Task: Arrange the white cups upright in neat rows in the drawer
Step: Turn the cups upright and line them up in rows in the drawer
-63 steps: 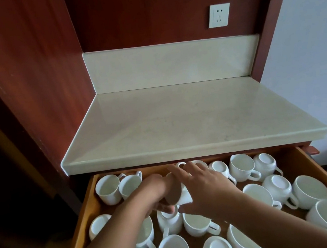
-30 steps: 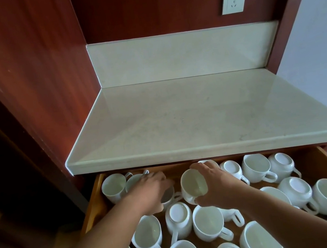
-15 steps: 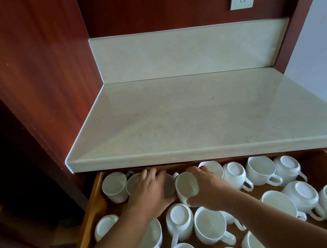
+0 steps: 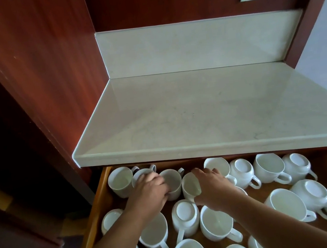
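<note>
Right grip is closed round a tilted cup — fingers over its rim, thumb beneath, its mouth turned toward me. I see that cup just left of the palm, in the back row of the drawer, just beside an upright cup. Left grip has its fingers curled against that upright cup's near wall, and the hand lies over a second cup behind it. Nearer me sit an upside-down cup and an open-mouthed cup — both under my forearms. The pale worktop overhangs the drawer's back
</note>
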`<action>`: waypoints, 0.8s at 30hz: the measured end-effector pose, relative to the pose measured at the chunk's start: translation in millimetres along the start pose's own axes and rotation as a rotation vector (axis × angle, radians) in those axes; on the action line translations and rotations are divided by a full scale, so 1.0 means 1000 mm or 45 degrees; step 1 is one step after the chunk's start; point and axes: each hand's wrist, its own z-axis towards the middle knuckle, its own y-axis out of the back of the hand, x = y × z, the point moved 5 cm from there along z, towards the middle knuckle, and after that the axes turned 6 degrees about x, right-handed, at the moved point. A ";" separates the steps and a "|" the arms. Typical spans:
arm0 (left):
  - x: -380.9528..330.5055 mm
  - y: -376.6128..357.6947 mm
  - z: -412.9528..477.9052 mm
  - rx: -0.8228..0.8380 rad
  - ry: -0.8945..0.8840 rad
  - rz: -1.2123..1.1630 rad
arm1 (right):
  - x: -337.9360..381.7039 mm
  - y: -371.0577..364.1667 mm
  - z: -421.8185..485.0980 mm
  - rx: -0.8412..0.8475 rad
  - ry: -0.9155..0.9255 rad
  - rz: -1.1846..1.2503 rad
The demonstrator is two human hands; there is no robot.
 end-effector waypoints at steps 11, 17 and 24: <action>-0.004 -0.004 0.011 -0.032 0.112 -0.133 | 0.008 -0.007 -0.006 -0.173 0.050 -0.144; 0.016 0.001 -0.009 -0.125 0.176 -0.259 | 0.011 -0.017 -0.005 -0.266 0.120 -0.353; 0.060 0.013 -0.040 -0.040 0.352 -0.189 | 0.008 -0.020 0.001 -0.261 0.082 -0.405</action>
